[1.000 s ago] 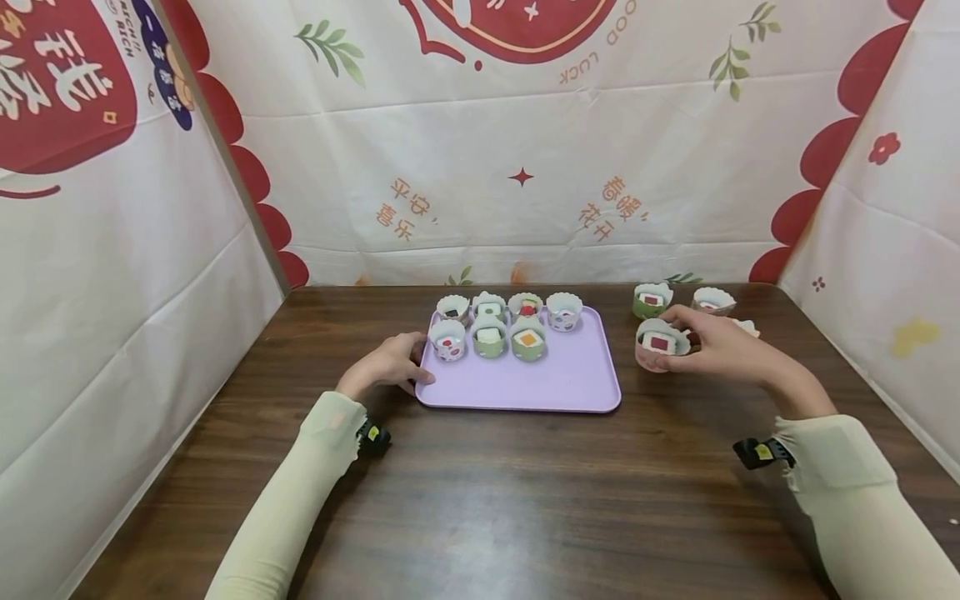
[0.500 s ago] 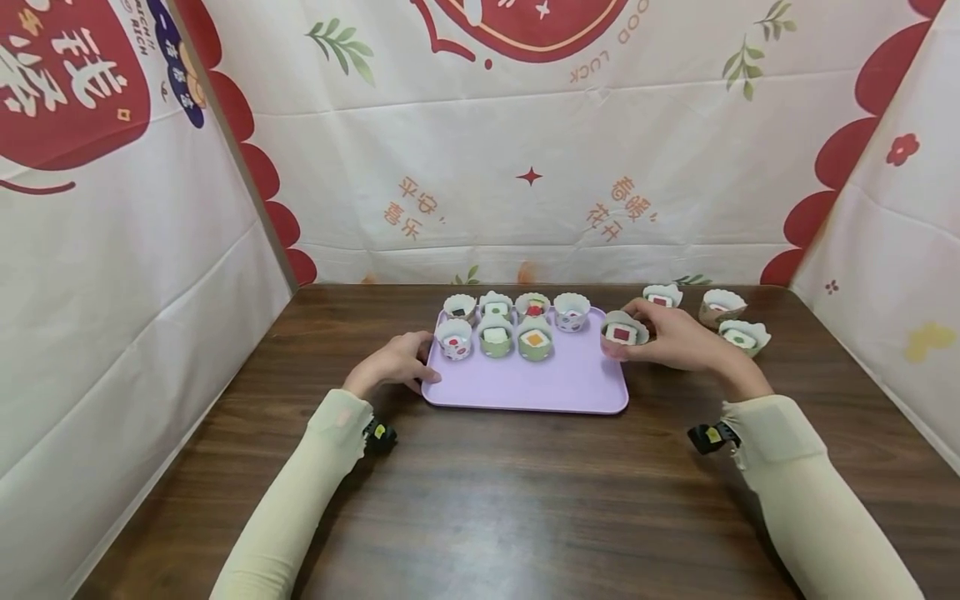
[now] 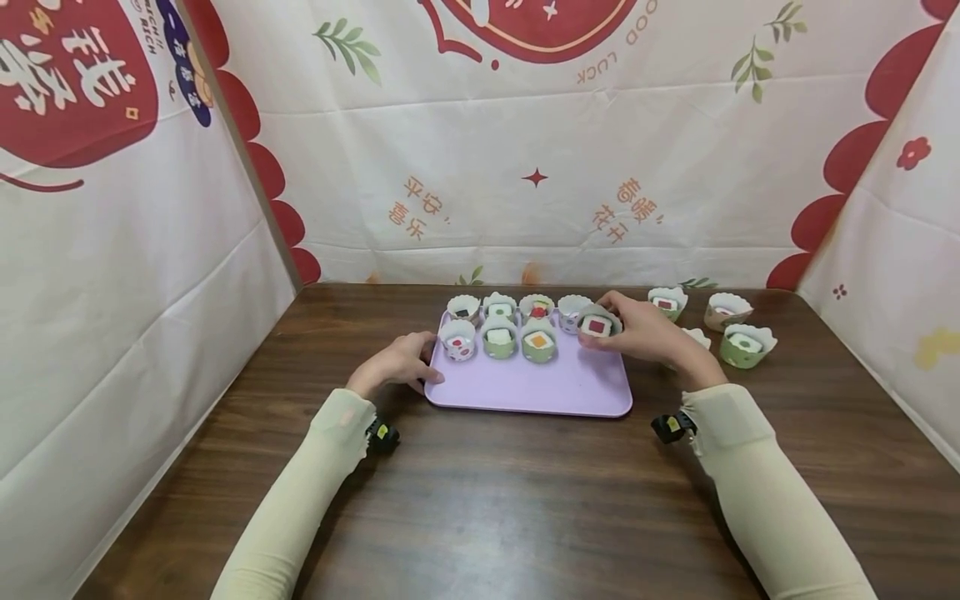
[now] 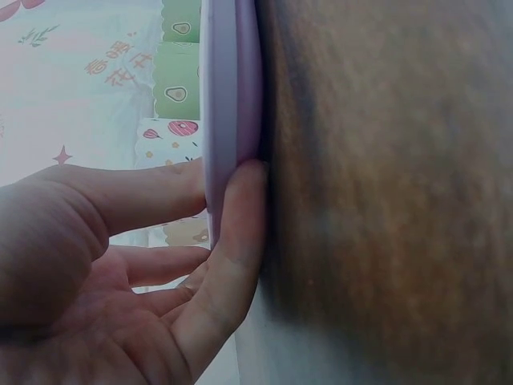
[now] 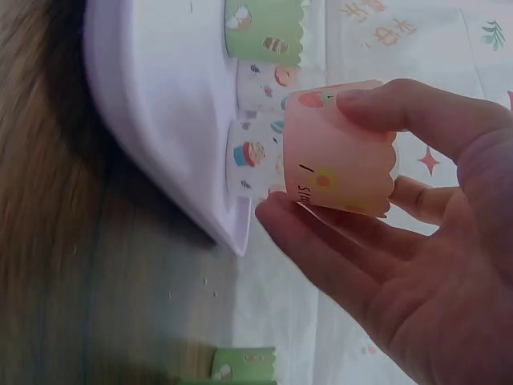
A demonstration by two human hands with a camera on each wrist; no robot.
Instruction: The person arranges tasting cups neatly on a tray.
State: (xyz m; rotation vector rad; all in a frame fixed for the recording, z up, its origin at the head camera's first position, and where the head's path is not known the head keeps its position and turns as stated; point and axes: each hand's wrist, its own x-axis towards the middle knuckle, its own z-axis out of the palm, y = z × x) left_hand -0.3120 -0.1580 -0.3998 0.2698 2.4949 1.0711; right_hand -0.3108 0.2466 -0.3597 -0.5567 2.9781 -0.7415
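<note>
The right hand [image 3: 643, 333] grips the light, crushable pink paper cup [image 5: 337, 152] by its thin side walls above the lilac tray [image 3: 525, 387], whose left edge the left hand [image 3: 397, 362] pinches.

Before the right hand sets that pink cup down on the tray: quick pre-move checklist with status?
1. Grip on pink cup: right hand has thumb and fingers curled round it. Ok.
2. Cup upright: its filling faces up in the head view. Ok.
3. Cup over the purple tray: yes, by the back row's right end. Ok.
4. Free spot: bare tray in front of the cup, right of the front row. Ok.
5. Tray steadied: left hand pinches its left edge. Ok.
6. Cup base clear of tray surface: cannot tell.
</note>
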